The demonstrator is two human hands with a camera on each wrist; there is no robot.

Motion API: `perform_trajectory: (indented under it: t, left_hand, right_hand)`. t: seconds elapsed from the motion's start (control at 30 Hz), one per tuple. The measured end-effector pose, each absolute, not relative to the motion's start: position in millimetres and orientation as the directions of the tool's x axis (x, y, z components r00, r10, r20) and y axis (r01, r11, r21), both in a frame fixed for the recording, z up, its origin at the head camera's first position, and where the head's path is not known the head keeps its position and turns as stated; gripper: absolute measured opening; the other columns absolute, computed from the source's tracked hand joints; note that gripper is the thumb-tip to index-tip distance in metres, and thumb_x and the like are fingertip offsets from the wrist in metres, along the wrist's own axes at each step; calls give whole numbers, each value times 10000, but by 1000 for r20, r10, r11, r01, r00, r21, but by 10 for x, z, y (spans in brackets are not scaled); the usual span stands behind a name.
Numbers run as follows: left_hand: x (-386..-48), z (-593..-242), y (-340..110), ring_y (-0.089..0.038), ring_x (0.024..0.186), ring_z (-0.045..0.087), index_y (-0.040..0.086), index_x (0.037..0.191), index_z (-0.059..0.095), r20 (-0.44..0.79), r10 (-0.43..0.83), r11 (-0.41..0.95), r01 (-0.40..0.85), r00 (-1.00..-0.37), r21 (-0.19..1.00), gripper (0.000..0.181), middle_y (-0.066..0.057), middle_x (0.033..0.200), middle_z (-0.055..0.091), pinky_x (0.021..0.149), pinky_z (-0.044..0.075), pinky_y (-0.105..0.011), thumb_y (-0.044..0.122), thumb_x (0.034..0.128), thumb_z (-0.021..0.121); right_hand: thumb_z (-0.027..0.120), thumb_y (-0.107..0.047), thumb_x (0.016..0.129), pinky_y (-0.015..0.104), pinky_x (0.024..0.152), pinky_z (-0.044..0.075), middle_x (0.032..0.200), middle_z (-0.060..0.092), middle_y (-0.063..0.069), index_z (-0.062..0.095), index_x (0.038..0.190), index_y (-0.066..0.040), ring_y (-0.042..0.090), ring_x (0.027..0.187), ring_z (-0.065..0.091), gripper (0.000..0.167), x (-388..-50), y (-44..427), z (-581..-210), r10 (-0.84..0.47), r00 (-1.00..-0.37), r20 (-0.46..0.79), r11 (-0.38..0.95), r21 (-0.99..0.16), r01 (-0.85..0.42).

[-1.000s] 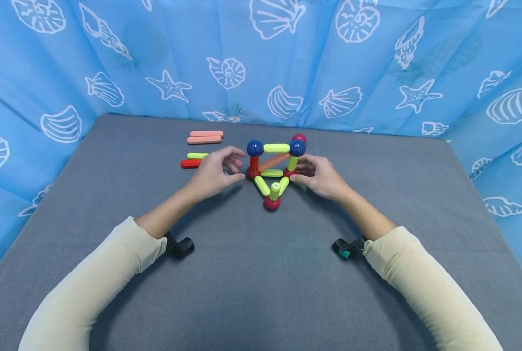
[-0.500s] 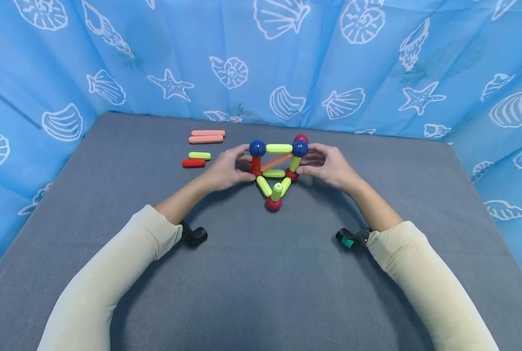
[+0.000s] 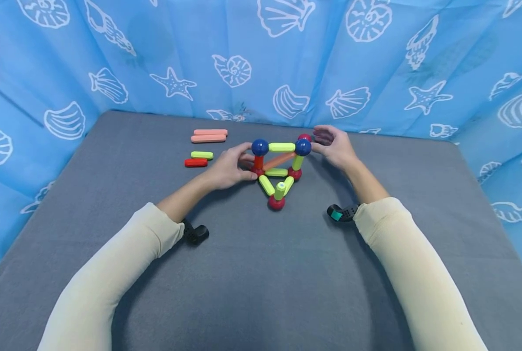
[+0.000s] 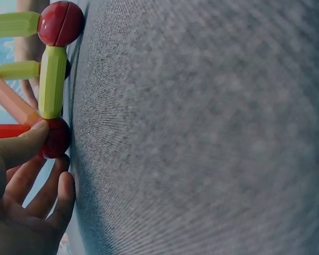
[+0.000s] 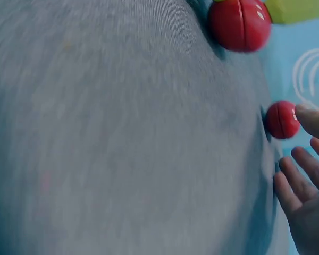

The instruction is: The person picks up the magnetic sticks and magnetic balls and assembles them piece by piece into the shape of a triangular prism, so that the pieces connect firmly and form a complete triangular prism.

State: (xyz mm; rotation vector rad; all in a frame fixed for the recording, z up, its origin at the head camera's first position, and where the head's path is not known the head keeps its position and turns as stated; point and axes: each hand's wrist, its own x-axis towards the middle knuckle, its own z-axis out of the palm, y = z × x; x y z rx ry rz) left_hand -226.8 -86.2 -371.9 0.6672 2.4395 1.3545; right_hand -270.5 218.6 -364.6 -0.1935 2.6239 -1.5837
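Note:
A frame of magnetic rods and balls stands on the grey cloth. Its yellow-green rods (image 3: 281, 147) link two blue balls (image 3: 303, 147) on top and red balls below. My left hand (image 3: 230, 168) pinches the lower left red ball (image 4: 58, 141) between thumb and fingers, beside the upright red rod (image 3: 259, 162). A short yellow-green rod (image 3: 280, 191) rises from the front red ball (image 3: 276, 203). My right hand (image 3: 334, 147), fingers spread and loosely bent, is beside the back red ball (image 5: 282, 120); whether it touches that ball is unclear. A salmon rod (image 3: 280, 161) slants backward.
Left of the frame lie two salmon rods (image 3: 208, 138), a yellow-green rod (image 3: 202, 155) and a red rod (image 3: 196, 163). A blue shell-print curtain (image 3: 252, 44) hangs behind the table (image 3: 261, 278).
My left hand has come right and taken hold of the lower left red ball. My right hand has left the lower right corner and moved back and up towards the back red ball.

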Motion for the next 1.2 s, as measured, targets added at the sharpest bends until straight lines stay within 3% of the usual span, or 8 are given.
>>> perform_trajectory:
  t: [0.27, 0.47, 0.63, 0.73, 0.9, 1.03, 1.2]
  left_hand:
    - [-2271, -3706, -836, -239, 1210, 593, 98, 1464, 423, -20, 516, 453, 253, -856, 855, 688, -133, 1304, 643, 991, 486, -418, 31, 867, 759]
    - [-2268, -3701, -828, -249, 1188, 608, 96, 1455, 431, -20, 526, 462, 266, -850, 846, 674, -131, 1294, 650, 1020, 465, -426, 35, 869, 758]
    - [-2271, -3701, -846, -255, 1192, 608, 91, 1471, 415, -29, 518, 474, 259, -855, 842, 693, -132, 1301, 646, 1005, 479, -420, 45, 871, 759]
    - [-2270, -3698, -858, -251, 1202, 601, 91, 1481, 403, -40, 508, 488, 249, -861, 836, 704, -124, 1304, 645, 992, 489, -413, 63, 876, 761]
    - [-2265, -3694, -868, -254, 1208, 598, 91, 1478, 408, -46, 505, 495, 246, -862, 834, 700, -125, 1310, 641, 1007, 478, -418, 61, 874, 761]
    - [-2264, -3698, -863, -257, 1207, 600, 89, 1472, 417, -38, 511, 491, 255, -859, 833, 692, -130, 1308, 642, 1012, 472, -422, 52, 871, 760]
    - [-2263, -3706, -856, -251, 1220, 591, 90, 1463, 430, -26, 513, 492, 268, -858, 828, 682, -129, 1302, 645, 1008, 475, -424, 54, 869, 764]
  right_hand:
    - [617, 41, 940, 409, 1061, 416, 1348, 560, 284, 494, 1358, 101, 365, 1277, 524, 440, -2784, 2048, -3668, -91, -995, 32, 511, -856, -75]
    - [630, -12, 954, 286, 882, 466, 1295, 610, 254, 535, 1335, 64, 310, 1223, 559, 400, -2746, 2058, -3646, -64, -998, 13, 540, -840, -46]
    - [673, -136, 956, 323, 968, 475, 1315, 618, 198, 521, 1367, 8, 253, 1242, 564, 461, -2632, 2109, -3440, -76, -997, 30, 483, -874, -63]
    - [696, -182, 944, 380, 1011, 470, 1317, 626, 165, 526, 1373, -28, 221, 1232, 574, 486, -2532, 2119, -3249, -109, -991, 82, 461, -879, -124]
    - [729, -204, 920, 296, 953, 482, 1286, 655, 127, 573, 1346, -78, 166, 1183, 607, 471, -2349, 2075, -2987, -180, -962, 208, 470, -840, -270]
    - [738, -138, 906, 294, 935, 452, 1279, 657, 103, 597, 1315, -57, 130, 1185, 604, 440, -2182, 1996, -2864, -247, -916, 316, 446, -802, -397]
    - [753, -20, 868, 338, 1023, 438, 1260, 669, 82, 604, 1303, -43, 144, 1178, 618, 461, -1933, 1886, -2832, -402, -827, 394, 403, -734, -546]
